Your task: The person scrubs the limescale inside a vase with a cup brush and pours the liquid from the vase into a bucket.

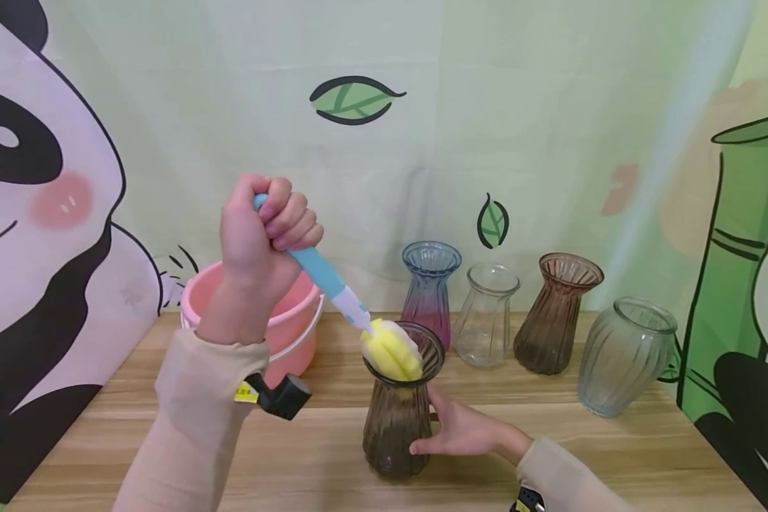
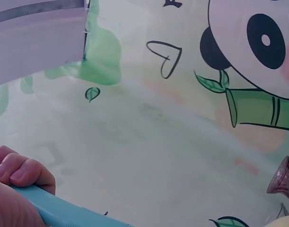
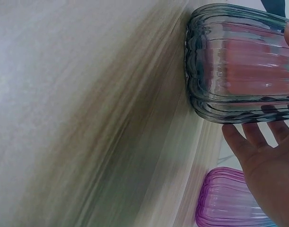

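Observation:
My left hand [image 1: 262,231] grips the blue handle of a sponge bottle brush [image 1: 323,274], which slants down to the right. Its yellow and white sponge head [image 1: 392,352] sits in the flared mouth of a dark grey-brown ribbed glass vase [image 1: 397,434]. Low on that vase, my right hand [image 1: 461,425] holds its right side, thumb in front and fingers behind. In the right wrist view, the fingers [image 3: 254,137] touch the vase wall [image 3: 239,61] and part of the thumb shows opposite. Only the curled fingers and handle [image 2: 68,208] appear clearly in the left wrist view.
Behind the left forearm stands a pink bucket [image 1: 294,341] with a white handle. To the right on the wooden table [image 1: 294,455] are a blue-pink vase [image 1: 430,291], a clear vase [image 1: 484,320], a brown vase [image 1: 550,320] and a rounded clear vase [image 1: 624,363]. A printed curtain hangs behind.

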